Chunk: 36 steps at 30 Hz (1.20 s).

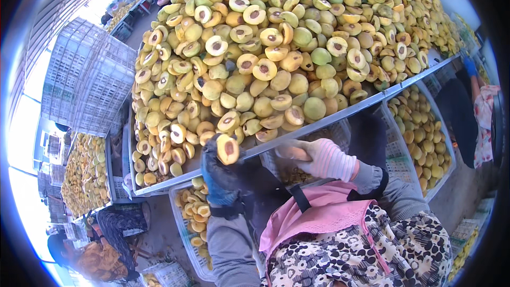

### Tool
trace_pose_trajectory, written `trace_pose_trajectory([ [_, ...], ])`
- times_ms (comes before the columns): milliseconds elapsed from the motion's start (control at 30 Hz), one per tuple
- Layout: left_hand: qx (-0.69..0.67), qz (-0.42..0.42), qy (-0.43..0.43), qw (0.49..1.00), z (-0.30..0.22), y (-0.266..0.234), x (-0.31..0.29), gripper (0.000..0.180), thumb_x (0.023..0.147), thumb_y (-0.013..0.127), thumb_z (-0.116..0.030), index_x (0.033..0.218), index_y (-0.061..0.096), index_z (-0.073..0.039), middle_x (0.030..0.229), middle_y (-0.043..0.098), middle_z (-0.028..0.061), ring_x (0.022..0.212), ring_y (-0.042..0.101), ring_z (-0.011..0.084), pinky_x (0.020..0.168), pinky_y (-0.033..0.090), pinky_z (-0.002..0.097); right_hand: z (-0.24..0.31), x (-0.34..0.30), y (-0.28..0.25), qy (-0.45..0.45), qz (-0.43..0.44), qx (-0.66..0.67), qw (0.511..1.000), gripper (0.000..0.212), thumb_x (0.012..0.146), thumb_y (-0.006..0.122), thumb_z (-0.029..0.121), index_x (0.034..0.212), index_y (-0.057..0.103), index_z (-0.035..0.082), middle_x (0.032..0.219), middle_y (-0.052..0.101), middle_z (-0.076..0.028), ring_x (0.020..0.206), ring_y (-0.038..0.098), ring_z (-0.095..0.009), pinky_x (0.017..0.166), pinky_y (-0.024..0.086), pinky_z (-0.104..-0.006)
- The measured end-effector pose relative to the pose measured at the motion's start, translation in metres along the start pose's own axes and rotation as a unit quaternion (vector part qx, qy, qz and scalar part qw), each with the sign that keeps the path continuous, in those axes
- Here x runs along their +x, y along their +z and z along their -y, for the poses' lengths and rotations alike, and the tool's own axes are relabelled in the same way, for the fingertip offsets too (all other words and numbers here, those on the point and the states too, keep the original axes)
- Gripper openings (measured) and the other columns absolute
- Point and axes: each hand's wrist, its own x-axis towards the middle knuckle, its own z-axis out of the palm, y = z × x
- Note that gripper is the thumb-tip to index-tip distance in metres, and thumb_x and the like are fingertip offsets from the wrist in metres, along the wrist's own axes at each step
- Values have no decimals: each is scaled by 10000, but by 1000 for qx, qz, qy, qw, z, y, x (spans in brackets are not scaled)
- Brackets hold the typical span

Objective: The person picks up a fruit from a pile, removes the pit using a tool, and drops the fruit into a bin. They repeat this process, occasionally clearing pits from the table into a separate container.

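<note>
My left hand (217, 173), in a dark and blue glove, holds up a peach half (228, 150) at the metal rim of a big table. The yellow cut face and brown pit show. My right hand (332, 159) wears a white glove with pink stripes and is closed, a short way right of the fruit. Something tan and blurred shows at its fingers; I cannot tell what it is. In front of both hands the table carries a high heap of peaches (268, 69), mostly halved, many with pits showing.
The table's metal rim (329, 107) runs across before me. Crates of peach halves stand at my left (195, 223) and right (419, 138). Another crate (340, 130) sits under the rim. Stacked pale crates (87, 77) rise at the left. Co-workers sit at lower left (101, 255) and far right (483, 112).
</note>
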Motion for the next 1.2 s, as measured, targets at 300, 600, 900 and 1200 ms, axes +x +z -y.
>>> trace_pose_trajectory([
  [300, 8, 46, 22, 999, -35, 65, -38, 363, 936, 645, -132, 1252, 550, 20, 1084, 634, 86, 1000, 619, 176, 900, 496, 301, 21, 1, 4, -31, -11, -45, 998, 514, 861, 606, 242, 1348, 476, 143, 810, 660, -187, 725, 650, -390, 639, 509, -450],
  [600, 55, 42, -20, 997, -37, 80, -48, 494, 934, 662, -281, 1263, 484, 41, 1109, 640, 133, 941, 632, 181, 852, 518, 303, -6, -3, 33, -48, -2, -90, 995, 368, 877, 583, 217, 1239, 525, 183, 809, 669, -153, 735, 650, -385, 628, 493, -461],
  [900, 33, 41, 29, 998, -23, 82, -46, 416, 977, 587, -240, 1272, 472, 30, 1119, 644, 152, 886, 653, 206, 785, 549, 324, 22, -13, 8, -7, 41, -32, 999, 442, 873, 606, 269, 1289, 513, 154, 794, 663, -171, 732, 650, -385, 635, 498, -454],
  [1200, 82, 111, 184, 973, -17, 74, -36, 228, 951, 562, -130, 1129, 564, 12, 941, 689, 157, 767, 686, 234, 713, 561, 344, 7, -23, 18, -54, 131, 323, 936, 275, 876, 631, 324, 967, 656, 66, 778, 650, -185, 636, 560, -354, 621, 497, -361],
])
